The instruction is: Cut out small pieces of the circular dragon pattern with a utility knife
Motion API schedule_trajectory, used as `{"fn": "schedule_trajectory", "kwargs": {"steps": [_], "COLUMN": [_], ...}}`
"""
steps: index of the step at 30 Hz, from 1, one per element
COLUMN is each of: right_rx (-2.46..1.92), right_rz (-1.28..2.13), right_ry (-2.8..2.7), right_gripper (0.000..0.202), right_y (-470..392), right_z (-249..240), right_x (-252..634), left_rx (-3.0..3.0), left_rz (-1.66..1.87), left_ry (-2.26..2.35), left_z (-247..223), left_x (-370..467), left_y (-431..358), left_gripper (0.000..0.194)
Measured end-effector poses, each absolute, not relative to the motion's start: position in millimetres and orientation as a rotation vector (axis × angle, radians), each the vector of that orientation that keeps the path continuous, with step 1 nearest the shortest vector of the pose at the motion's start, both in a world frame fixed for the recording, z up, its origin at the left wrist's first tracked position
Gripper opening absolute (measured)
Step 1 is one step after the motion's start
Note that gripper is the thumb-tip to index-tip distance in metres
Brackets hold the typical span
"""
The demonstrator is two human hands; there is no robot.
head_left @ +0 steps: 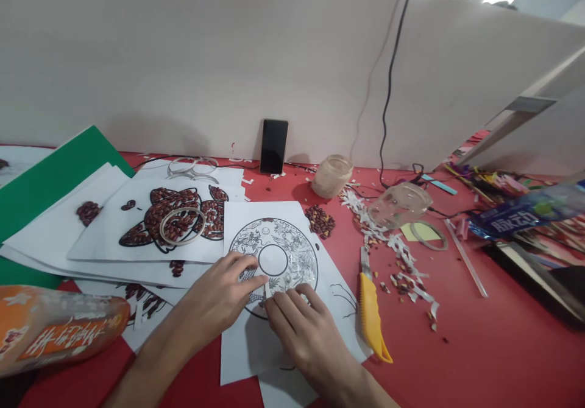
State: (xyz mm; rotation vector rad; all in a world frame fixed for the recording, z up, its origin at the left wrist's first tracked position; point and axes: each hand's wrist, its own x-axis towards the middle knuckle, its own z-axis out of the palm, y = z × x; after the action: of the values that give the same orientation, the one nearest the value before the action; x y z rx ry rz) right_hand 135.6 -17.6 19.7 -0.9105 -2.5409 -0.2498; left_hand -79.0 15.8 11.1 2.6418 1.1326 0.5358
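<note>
Both hands are over a white sheet [237,359] printed with a round black-line pattern [299,246] that has a blank circle in its centre. My left hand [223,292] comes in from the left, its fingers bent and the thumb and index tips near a small white strip [268,287]. On the lower part of the pattern rests my right hand [301,323], fingers curled and close together, its fingertips by the same strip. Whether either hand grips the strip is too small to tell. A pile of brown and yellow beans [320,221] lies beside the sheet's upper right edge.
Bean-covered drawings [173,216] and a green sheet [68,161] lie left. An orange bottle [64,329] is at the lower left. A phone [273,146] leans on the wall. Two jars [332,176], paper shreds [400,243] and a yellow-handled knife [371,313] are right.
</note>
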Motion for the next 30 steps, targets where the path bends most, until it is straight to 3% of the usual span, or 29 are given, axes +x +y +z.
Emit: {"fn": "schedule_trajectory", "kwargs": {"steps": [21, 27, 30], "right_rx": [-0.952, -1.098, -1.141], "right_rz": [-0.168, 0.064, 0.014], "right_ry": [-2.601, -2.469, -2.486], "right_gripper": [0.031, 0.022, 0.02], "right_y": [-14.2, -10.2, -10.0], "right_z": [16.7, 20.0, 22.3], "right_x": [136.8, 140.6, 139.7], "left_rx": [2.658, 2.631, 2.587], "left_rz": [0.578, 0.542, 0.548], "left_ry": [1.139, 1.141, 1.14], "left_z": [12.6, 9.6, 9.3], "left_x": [-77.6, -77.5, -77.2], "left_y": [16.8, 18.1, 18.4], "left_gripper": [0.037, 0.038, 0.039]}}
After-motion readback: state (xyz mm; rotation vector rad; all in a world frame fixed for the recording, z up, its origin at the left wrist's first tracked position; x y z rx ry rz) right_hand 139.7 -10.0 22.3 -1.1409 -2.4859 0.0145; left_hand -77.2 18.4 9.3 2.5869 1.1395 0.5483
